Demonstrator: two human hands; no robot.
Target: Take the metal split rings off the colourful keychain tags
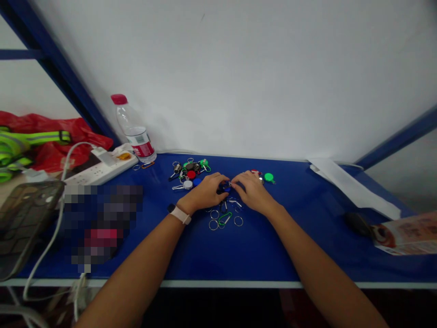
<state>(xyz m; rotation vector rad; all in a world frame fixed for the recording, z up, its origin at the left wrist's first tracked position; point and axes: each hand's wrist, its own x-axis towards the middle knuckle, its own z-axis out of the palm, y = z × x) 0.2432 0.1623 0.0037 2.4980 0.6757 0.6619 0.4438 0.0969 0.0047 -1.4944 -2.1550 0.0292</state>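
My left hand (205, 193) and my right hand (254, 192) meet above the blue tabletop (259, 255), their fingertips pinching a dark blue key fob (224, 187) with a metal ring at its edge. Behind my left hand lies a heap of colored key fobs (189, 173). Loose metal split rings (213, 224) and a green carabiner (224, 219) lie just below my hands. Beyond my right hand's knuckles are a green key fob (269, 177) and a red fob (254, 172). A pale wristband (180, 214) circles my left wrist.
To the left stand a water bottle (134, 132) and a white power strip (100, 167), with a phone (23, 223) and a pixelated patch (102, 223) nearer. Far right are a dark mouse (357, 224), white paper (355, 187) and a printed box (406, 234).
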